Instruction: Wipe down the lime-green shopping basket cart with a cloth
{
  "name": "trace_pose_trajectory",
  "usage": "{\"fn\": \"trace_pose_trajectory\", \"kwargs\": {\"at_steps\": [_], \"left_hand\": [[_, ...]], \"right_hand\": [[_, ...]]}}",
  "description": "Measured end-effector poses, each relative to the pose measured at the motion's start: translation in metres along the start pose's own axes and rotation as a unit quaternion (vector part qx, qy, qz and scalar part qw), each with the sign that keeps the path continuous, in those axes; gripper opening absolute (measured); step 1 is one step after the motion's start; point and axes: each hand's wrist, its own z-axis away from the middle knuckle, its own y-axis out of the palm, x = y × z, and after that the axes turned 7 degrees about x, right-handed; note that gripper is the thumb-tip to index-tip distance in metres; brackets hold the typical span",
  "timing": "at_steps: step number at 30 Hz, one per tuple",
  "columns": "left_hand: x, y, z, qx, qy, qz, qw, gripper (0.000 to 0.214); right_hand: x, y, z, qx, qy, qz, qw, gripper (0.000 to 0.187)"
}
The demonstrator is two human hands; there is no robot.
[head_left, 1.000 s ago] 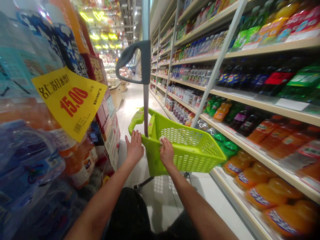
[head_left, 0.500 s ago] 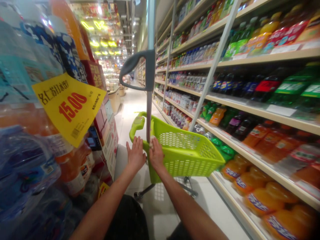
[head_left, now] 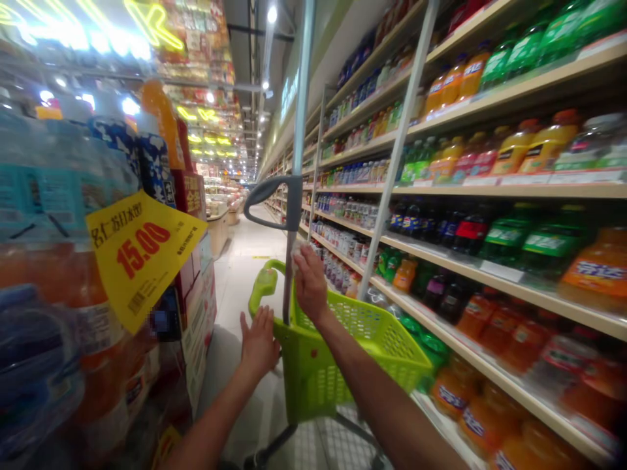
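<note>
A lime-green shopping basket cart (head_left: 343, 365) with perforated sides stands in front of me, its grey metal pole (head_left: 289, 281) rising upright. A dark grey loop handle (head_left: 269, 202) is fixed on the pole. My right hand (head_left: 311, 281) is at the pole just below this handle, its fingers closed on a small whitish wipe (head_left: 296, 248) pressed to the metal. Most of the wipe is hidden by the fingers. My left hand (head_left: 259, 339) rests on the basket's near left rim, below the green grip (head_left: 263, 287), with its fingers stretched out.
Shelves of bottled drinks (head_left: 509, 241) line the right side. At the left, close by, are stacked bottle packs (head_left: 44, 352) and cartons with a yellow price sign (head_left: 147, 254) jutting out. Pale tiled floor (head_left: 245, 254) runs ahead between them.
My right hand has moved up the pole with the wipe, from the basket rim to near the loop handle. My left hand stays at the rim. The view has tilted upward.
</note>
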Motion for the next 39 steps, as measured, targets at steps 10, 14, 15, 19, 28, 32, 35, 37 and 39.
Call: {"fn": "trace_pose_trajectory", "kwargs": {"at_steps": [10,14,15,19,28,32,35,37,39], "left_hand": [[0.010,-0.002,-0.028,-0.052,-0.029,-0.010,0.998,0.067],[0.017,0.012,-0.015,0.007,-0.028,-0.016,0.999,0.065],[0.018,0.013,-0.012,0.009,-0.025,-0.019,0.999,0.065],[0.021,0.012,-0.005,0.012,-0.014,-0.027,0.999,0.066],[0.022,0.021,-0.002,-0.036,-0.011,0.020,0.999,0.073],[0.024,0.024,-0.002,-0.051,-0.001,0.025,0.998,0.075],[0.025,0.024,-0.002,-0.049,0.004,0.020,0.999,0.076],[0.026,0.023,-0.001,-0.046,0.003,0.020,0.999,0.077],[0.026,0.023,-0.001,-0.042,0.001,0.020,0.999,0.077]], "right_hand": [[-0.002,0.001,-0.060,0.047,-0.105,0.030,0.993,0.034],[-0.003,0.003,-0.051,0.111,-0.126,0.042,0.985,0.034],[-0.005,0.005,-0.042,0.139,-0.142,0.045,0.979,0.034],[-0.013,0.014,0.018,0.227,-0.204,0.053,0.951,0.034],[-0.019,0.013,0.043,0.217,-0.259,0.121,0.933,0.034],[-0.016,0.014,0.014,0.191,-0.198,0.130,0.952,0.037],[-0.014,0.016,0.024,0.187,-0.209,0.124,0.952,0.036],[-0.013,0.017,0.047,0.192,-0.219,0.117,0.949,0.035],[-0.012,0.018,0.075,0.203,-0.213,0.107,0.950,0.034]]}}
